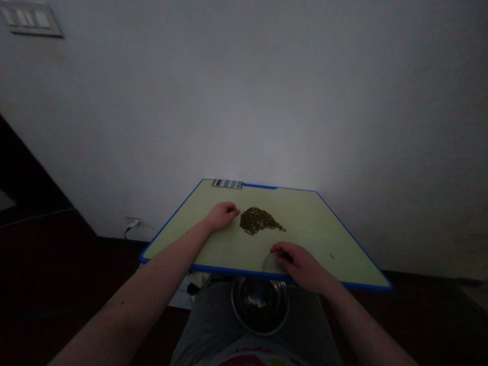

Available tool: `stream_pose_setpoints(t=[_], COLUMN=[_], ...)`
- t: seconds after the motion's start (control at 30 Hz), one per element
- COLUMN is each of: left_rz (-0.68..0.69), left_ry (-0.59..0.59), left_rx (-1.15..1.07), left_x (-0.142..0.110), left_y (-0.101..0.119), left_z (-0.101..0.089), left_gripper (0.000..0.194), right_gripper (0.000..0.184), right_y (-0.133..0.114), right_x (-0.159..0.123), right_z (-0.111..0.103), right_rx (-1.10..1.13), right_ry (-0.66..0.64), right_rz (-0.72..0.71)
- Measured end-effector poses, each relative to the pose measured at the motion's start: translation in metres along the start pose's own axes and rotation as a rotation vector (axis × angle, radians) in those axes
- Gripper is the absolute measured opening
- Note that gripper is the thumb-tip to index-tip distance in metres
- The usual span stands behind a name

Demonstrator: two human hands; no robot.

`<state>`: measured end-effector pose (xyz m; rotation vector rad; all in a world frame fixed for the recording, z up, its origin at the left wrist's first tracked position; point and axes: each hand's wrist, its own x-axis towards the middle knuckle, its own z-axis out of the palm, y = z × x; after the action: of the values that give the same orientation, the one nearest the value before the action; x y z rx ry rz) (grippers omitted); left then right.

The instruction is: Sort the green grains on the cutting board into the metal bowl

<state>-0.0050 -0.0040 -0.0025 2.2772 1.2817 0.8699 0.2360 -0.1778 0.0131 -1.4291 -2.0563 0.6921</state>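
Note:
A loose pile of small greenish-brown pieces (254, 219), perhaps seeds or dried leaves, lies on the pale yellow board (224, 249) with a blue edge. Just left of the pile is my left hand (224, 216), its fingers curled and pinched together; anything between them is too small to make out. Near the board's front edge, my right hand (300, 262) grips a clear round dish (270, 262), partly hidden by the fingers. Below that edge, a shiny metal bowl (238, 316) rests in the lap, its contents dark and unclear.
At the board's back left edge lies a flat phone-like device (227, 184). One dark sliver (332, 256) sits toward the right side. A pale wall (259, 112) rises directly behind the board, with a plugged-in cord (132, 224) low on the left.

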Motion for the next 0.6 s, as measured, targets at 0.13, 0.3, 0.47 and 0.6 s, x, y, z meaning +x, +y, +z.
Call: stream_pose_setpoints(t=[0.13, 0.3, 0.47, 0.6], left_rz=[0.009, 0.016, 0.011, 0.01], left_ry=[0.005, 0.016, 0.01, -0.002], left_rx=[-0.009, 0.0, 0.001, 0.001], left_x=[0.0, 0.0, 0.001, 0.001], left_y=[0.0, 0.0, -0.001, -0.001], left_z=[0.0, 0.001, 0.001, 0.001], left_gripper=[0.031, 0.031, 0.033, 0.033], right_gripper=[0.027, 0.026, 0.029, 0.031], right_y=[0.0, -0.001, -0.009, -0.016], right_x=[-0.001, 0.001, 0.021, 0.044], right_z=[-0.001, -0.001, 0.012, 0.029], right_rx=[-0.002, -0.022, -0.151, -0.283], right_ry=[-0.003, 0.015, 0.172, 0.29], right_rz=[0.001, 0.003, 0.012, 0.019])
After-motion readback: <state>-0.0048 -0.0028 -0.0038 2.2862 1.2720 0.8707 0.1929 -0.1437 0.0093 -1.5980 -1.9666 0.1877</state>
